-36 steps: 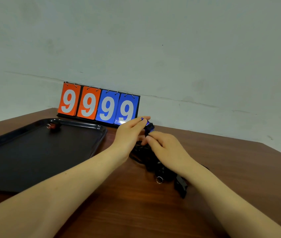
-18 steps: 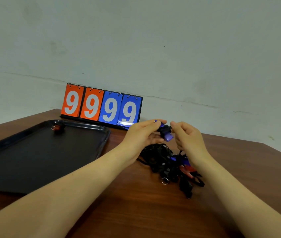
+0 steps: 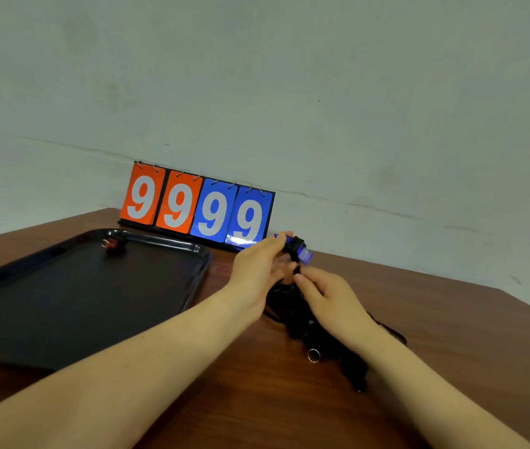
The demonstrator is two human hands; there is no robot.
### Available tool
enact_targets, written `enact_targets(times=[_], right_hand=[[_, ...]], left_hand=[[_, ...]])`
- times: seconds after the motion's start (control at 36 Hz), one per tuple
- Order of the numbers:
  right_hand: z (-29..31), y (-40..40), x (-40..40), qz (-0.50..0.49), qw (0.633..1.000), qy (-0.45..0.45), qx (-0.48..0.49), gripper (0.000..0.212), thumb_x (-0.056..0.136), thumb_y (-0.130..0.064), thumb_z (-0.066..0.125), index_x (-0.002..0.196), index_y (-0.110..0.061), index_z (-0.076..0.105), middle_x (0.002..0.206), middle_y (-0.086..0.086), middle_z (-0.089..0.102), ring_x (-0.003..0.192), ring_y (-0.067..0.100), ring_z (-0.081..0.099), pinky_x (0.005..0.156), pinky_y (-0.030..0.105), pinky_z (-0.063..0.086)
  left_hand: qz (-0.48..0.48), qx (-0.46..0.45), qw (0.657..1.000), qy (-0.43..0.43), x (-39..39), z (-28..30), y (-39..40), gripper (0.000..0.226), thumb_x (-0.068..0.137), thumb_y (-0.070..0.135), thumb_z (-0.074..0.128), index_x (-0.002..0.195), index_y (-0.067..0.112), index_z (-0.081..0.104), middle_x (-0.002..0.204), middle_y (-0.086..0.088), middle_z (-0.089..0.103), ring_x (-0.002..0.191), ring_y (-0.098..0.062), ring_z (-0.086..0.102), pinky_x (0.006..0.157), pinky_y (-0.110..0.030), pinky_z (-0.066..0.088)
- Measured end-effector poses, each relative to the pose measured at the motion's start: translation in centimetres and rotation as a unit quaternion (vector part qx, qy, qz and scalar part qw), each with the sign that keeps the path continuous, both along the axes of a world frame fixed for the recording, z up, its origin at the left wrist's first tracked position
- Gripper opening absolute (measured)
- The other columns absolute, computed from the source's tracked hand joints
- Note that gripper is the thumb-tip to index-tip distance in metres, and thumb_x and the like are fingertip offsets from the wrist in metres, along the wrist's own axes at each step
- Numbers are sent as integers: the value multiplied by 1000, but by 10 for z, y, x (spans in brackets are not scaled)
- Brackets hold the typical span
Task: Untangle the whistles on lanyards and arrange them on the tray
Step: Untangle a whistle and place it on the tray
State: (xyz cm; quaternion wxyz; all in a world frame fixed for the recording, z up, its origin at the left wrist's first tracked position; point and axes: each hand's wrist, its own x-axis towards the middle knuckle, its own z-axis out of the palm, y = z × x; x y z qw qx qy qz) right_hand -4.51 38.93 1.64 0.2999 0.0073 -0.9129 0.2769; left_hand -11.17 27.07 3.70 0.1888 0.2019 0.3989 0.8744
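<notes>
My left hand [image 3: 258,270] pinches a blue whistle [image 3: 299,251] and holds it just above the table. Right below it, my right hand [image 3: 328,294] pinches a black lanyard cord that hangs from that whistle. A tangled heap of black lanyards [image 3: 302,322] lies on the table under my right hand, with a metal ring [image 3: 313,355] at its near side. The black tray [image 3: 72,296] sits to the left. A red whistle [image 3: 113,244] lies in the tray's far corner.
A flip scoreboard [image 3: 197,205] reading 9999 stands at the back of the brown wooden table [image 3: 257,400], against a pale wall. The table's right edge runs diagonally at the right.
My right hand has dropped from beside the blue whistle down to the cord under it, again covering part of the heap. My left hand still holds the whistle up.
</notes>
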Motion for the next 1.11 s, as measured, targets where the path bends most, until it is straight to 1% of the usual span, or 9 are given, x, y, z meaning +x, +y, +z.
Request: enact_targets(times=[0.14, 0.25, 0.31, 0.42, 0.56, 0.78, 0.86, 0.94, 1.11], right_hand=[[3, -4, 2, 3, 999, 12, 42, 30, 100, -23, 46, 72, -32, 54, 57, -10, 51, 58, 8, 48, 56, 23, 33], [7, -2, 4, -11, 999, 33, 31, 26, 99, -24, 45, 88, -11, 65, 70, 5, 61, 66, 17, 52, 65, 33, 40], [10, -1, 6, -16, 998, 45, 28, 24, 99, -25, 47, 90, -13, 67, 73, 1, 63, 68, 14, 54, 65, 28, 40], [13, 0, 7, -27, 996, 84, 1, 17, 94, -24, 57, 83, -18, 67, 68, -9, 61, 66, 4, 55, 58, 13, 38], [19, 6, 8, -44, 989, 109, -94, 16, 88, -27, 66, 74, -20, 67, 58, -13, 60, 53, 2, 52, 55, 11, 39], [23, 14, 7, -35, 971, 93, -216, 24, 91, -24, 63, 73, -8, 63, 45, -7, 51, 39, 8, 42, 42, 16, 34], [20, 12, 5, -11, 960, 81, -268, 27, 93, -25, 61, 72, -9, 62, 48, 4, 52, 48, 21, 44, 48, 27, 39], [18, 9, 5, 10, 938, 56, -341, 29, 94, -28, 58, 72, -9, 60, 51, 4, 53, 47, 19, 46, 47, 25, 40], [17, 10, 3, 53, 893, 25, -446, 31, 94, -30, 56, 71, -9, 52, 54, 2, 47, 46, 13, 46, 44, 22, 36]], left_hand=[[113, -109, 981, 110, -7, 1, 2, 21, 97, 20, 54, 107, 19, 72, 95, 0, 71, 76, -7, 63, 55, -14, 50], [144, -139, 967, 157, -11, 0, 3, 18, 96, 19, 55, 102, 25, 71, 101, 5, 68, 93, -12, 65, 79, -27, 57], [142, -144, 963, 177, -11, 0, 2, 18, 96, 17, 55, 99, 26, 71, 101, 4, 68, 98, -15, 67, 82, -31, 58], [163, -176, 937, 253, -10, -2, 2, 20, 97, 17, 53, 109, 19, 70, 93, 11, 65, 89, -4, 65, 70, -15, 55], [164, -196, 924, 285, -9, -1, 3, 19, 97, 17, 53, 107, 18, 70, 90, 12, 64, 88, -5, 64, 74, -15, 55], [32, -163, 971, 169, -3, 5, 0, 19, 95, 17, 58, 84, 22, 73, 89, -4, 72, 91, -21, 68, 79, -26, 58], [-41, -110, 989, 86, -1, 5, -2, 16, 95, 14, 57, 90, 12, 72, 90, -7, 71, 85, -19, 68, 71, -23, 58], [-94, -64, 994, 9, 0, 2, -1, 16, 96, 11, 54, 93, 6, 69, 89, -9, 68, 81, -18, 66, 68, -22, 57], [-99, -57, 992, 51, 3, 0, 3, 27, 101, 8, 43, 116, 11, 64, 97, -13, 66, 83, -20, 63, 76, -25, 56]])
